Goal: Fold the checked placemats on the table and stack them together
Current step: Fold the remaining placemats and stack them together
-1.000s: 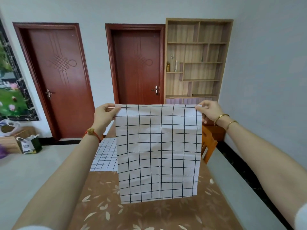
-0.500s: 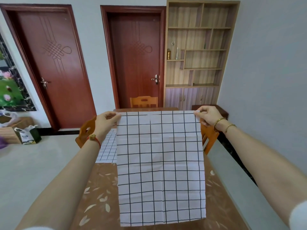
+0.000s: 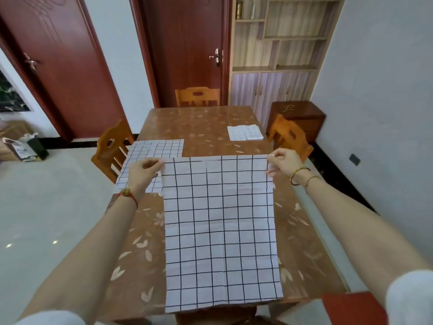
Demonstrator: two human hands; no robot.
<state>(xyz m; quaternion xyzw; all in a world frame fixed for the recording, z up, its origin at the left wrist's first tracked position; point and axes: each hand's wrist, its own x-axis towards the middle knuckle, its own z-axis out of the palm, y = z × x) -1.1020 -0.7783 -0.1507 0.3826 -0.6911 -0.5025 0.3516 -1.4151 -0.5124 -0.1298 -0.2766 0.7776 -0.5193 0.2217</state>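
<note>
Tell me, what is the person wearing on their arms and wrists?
Behind the left hand sits a red string bracelet with a small gold-coloured bead. Behind the right hand are two thin gold bangles. The forearms are bare, and a white left sleeve and right sleeve show at the bottom corners.
</note>
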